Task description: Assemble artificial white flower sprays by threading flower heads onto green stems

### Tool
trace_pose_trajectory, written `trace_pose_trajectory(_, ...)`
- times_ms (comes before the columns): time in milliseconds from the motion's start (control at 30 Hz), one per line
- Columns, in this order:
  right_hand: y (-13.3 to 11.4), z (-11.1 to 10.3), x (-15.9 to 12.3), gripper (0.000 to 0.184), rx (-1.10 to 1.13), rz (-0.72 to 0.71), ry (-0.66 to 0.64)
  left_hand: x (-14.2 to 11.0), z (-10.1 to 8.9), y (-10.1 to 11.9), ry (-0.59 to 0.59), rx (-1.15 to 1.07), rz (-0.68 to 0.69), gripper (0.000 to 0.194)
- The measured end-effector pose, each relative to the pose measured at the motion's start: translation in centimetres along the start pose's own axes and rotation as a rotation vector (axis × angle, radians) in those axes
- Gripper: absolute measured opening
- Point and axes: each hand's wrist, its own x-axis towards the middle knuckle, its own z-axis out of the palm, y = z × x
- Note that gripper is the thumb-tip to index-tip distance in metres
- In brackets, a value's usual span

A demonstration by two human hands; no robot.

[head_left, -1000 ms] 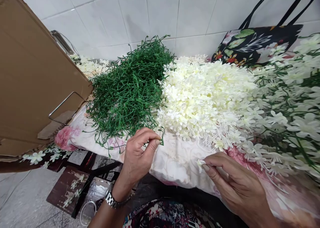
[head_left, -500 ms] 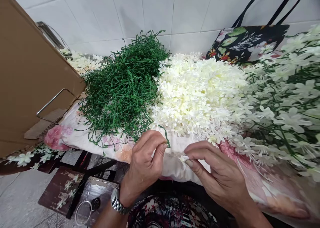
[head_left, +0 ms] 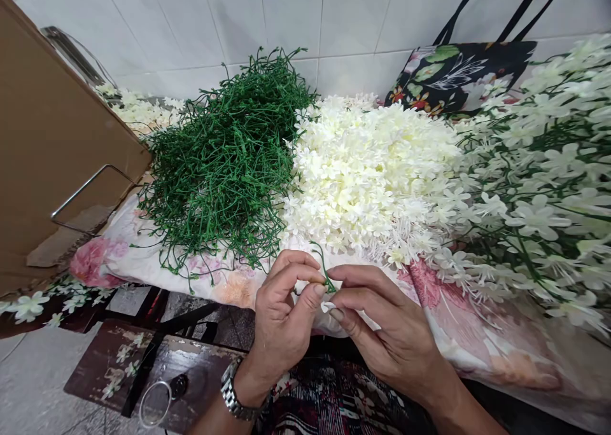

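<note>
My left hand, with a metal watch on its wrist, pinches a thin green plastic stem between thumb and forefinger. My right hand pinches a small white flower and touches the left fingertips, flower against the stem's end. Both hands meet at the front edge of a floral cloth. Behind them lie a heap of green stems and a heap of loose white flowers.
Finished sprays of white flowers on green stems pile up at the right. A brown cardboard box stands at the left, a dark floral bag leans on the tiled wall. A low dark stool is below.
My right hand has moved left with the white flower until it met my left hand, which holds the green stem. The view has shifted slightly left and down.
</note>
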Motion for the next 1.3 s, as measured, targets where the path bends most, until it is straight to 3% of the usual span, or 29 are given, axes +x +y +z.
trace_pose_trajectory(167,0.7,-1.5,-0.7,0.011,-0.123,0.068,0.041,-0.4,-0.4,-0.5,0.026,-0.069,-0.025,0.009)
trace_pose_trajectory(300,2.3,-2.6,-1.7,0.01,-0.347,0.121,0.078,-0.6,-0.7,-1.1,0.069,-0.143,-0.045,0.008)
trace_pose_trajectory(533,3.6,-3.0,-3.1,0.011,-0.762,0.102,-0.054,-1.1,-0.5,-1.3,0.055,-0.118,-0.08,0.008)
trace_pose_trajectory(867,3.4,-4.4,-3.4,0.022,-0.745,0.151,-0.129,-1.3,-0.3,-1.1,0.031,-0.134,-0.079,0.01)
trace_pose_trajectory(1067,2.6,-5.1,-2.7,0.022,-0.727,0.11,-0.077,-1.2,-0.4,-1.0,0.057,-0.17,-0.086,0.007)
trace_pose_trajectory(1167,1.0,-4.9,-2.1,0.016,-0.621,0.093,0.008,-1.2,-0.4,-0.8,0.038,-0.278,-0.119,0.008)
trace_pose_trajectory(1300,-1.2,-3.0,-1.0,0.02,-0.318,0.093,-0.013,-1.7,-0.1,-0.4,0.033,-0.368,-0.152,0.006)
